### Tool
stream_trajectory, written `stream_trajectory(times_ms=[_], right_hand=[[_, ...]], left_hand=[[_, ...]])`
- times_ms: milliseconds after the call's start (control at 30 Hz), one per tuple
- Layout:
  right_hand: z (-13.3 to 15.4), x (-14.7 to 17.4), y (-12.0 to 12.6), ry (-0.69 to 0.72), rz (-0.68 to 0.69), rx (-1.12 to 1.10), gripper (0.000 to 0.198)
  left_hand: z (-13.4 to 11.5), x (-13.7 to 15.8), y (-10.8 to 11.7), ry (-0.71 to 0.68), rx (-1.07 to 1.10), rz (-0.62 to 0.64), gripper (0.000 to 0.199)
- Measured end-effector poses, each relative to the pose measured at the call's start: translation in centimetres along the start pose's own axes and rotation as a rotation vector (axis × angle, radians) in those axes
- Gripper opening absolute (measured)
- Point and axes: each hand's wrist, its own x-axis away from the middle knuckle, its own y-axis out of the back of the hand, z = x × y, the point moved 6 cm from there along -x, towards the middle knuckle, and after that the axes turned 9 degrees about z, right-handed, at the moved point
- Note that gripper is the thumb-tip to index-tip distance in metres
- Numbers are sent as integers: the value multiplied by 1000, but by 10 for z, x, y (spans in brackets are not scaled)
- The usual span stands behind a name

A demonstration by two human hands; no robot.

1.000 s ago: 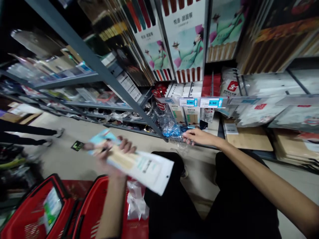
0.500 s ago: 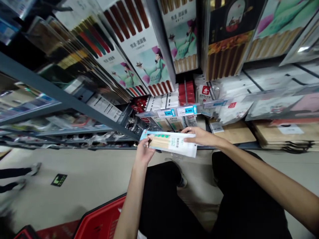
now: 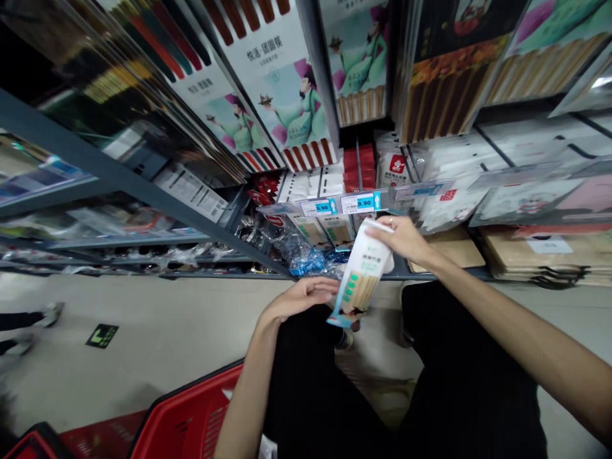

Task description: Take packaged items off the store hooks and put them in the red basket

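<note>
while the right hand holds the pack by its white end, thumb and fingers clamped on the corner, the left hand lies alongside, its fingers stretched out, nearly together and gripping nothing; whether their tips touch the pack's edge, i cannot tell. the pack slants down from the right fingers, its blue end just past the left fingertips.

it should be light, a thin slick sleeve around pale sticks. the part with the sticks is probably stiff, while the white end looks flat and likely bends and lets the rest swing. a pinch there seems enough for the weight; for a steadier hold, the fingers would do better across the sticks, near the middle. little looks fragile, though a hard squeeze could crease the sleeve.

just above the right fingers are the price tags; to their right lie the boards. beyond the left fingertips is blue wrap, and below the left hand, beside the forearm, the red basket.
</note>
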Motion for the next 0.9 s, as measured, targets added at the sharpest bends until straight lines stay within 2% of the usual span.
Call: stream_trajectory(times_ms=[67,167,233,333,400,533,667,767,900], right_hand=[[0,6,-23,7,182,136,39],[0,11,-47,39,289,275,31],[0,10,-52,37,278,289,32],[4,4,-53,89,221,152,36],[9,-2,-51,156,164,78,37],[12,-11,-52,190,38,182,31],[5,-21,-62,116,-24,29,36],[2,-29,-74,64,-6,-114,42],[6,-33,-89,82,58,-195,44]], left_hand=[[-3,-13,-9,-128,-59,-46,51],[-13,-32,-18,-312,-144,-135,58],[-19,-42,-16,-347,-202,-198,42],[-26,-49,8,-342,-184,-357,22],[-26,-50,28,-353,-93,-417,25],[-16,-49,54,-335,78,-441,38],[-9,-47,54,-343,147,-416,40],[-10,-43,54,-398,170,-452,42],[-16,-35,59,-439,189,-512,44]])
